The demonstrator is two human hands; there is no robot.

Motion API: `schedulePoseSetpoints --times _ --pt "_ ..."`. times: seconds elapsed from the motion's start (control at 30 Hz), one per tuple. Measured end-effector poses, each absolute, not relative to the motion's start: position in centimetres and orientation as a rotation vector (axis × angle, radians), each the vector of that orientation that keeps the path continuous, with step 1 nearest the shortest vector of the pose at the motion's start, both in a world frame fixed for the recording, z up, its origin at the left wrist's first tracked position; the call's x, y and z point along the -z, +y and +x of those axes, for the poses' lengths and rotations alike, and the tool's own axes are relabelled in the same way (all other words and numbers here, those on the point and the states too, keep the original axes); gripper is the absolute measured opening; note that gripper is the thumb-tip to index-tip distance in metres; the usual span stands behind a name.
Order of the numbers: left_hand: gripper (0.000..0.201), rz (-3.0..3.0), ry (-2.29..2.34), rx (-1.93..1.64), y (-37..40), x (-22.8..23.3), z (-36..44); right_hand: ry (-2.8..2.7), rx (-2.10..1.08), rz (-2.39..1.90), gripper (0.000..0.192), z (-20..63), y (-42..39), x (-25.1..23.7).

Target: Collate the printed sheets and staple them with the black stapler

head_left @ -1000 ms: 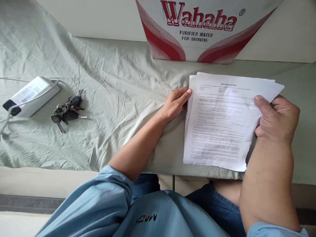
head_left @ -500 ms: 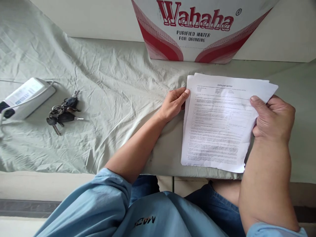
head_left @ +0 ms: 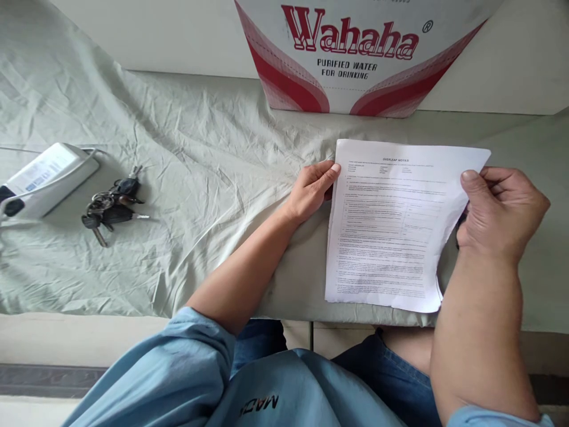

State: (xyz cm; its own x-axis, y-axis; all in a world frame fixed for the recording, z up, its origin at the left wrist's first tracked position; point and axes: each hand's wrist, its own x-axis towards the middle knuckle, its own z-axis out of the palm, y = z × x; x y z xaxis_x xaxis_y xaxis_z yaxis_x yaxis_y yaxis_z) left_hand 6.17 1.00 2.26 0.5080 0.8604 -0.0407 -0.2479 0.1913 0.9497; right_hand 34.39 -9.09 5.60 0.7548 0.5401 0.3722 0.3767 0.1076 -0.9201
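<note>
A small stack of printed paper sheets (head_left: 386, 231), headed "OVERLEAF NOTES", is held over the front part of the cloth-covered table. My left hand (head_left: 313, 187) pinches its upper left edge, thumb on top and fingers underneath. At the upper right corner my right hand (head_left: 502, 207) grips the paper between thumb and bent fingers. The lower right side of the top sheet curls slightly. Something dark, too small to make out, shows beside my right hand.
A Wahaha water carton (head_left: 347, 83) stands behind the paper against a pale wall. To the left lie a bunch of keys (head_left: 113, 204) and a white device with a cord (head_left: 51, 178). A wrinkled pale green cloth (head_left: 195, 148) covers the table.
The sheets now line up more evenly at the top, where their edges were staggered before. My right hand has shifted a little to the right; my left hand has barely moved.
</note>
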Motion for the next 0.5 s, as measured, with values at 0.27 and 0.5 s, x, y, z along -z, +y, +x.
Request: schedulePoseSetpoints --times 0.27,0.5 --pt "0.073 1.082 0.684 -0.859 0.9 -2.5 6.1 -0.823 -0.115 -1.482 0.026 34.2 -8.9 -5.5" --pt "0.066 1.099 0.739 -0.895 1.1 -1.2 5.9 -0.904 -0.164 -1.535 0.032 34.8 -8.7 -4.9"
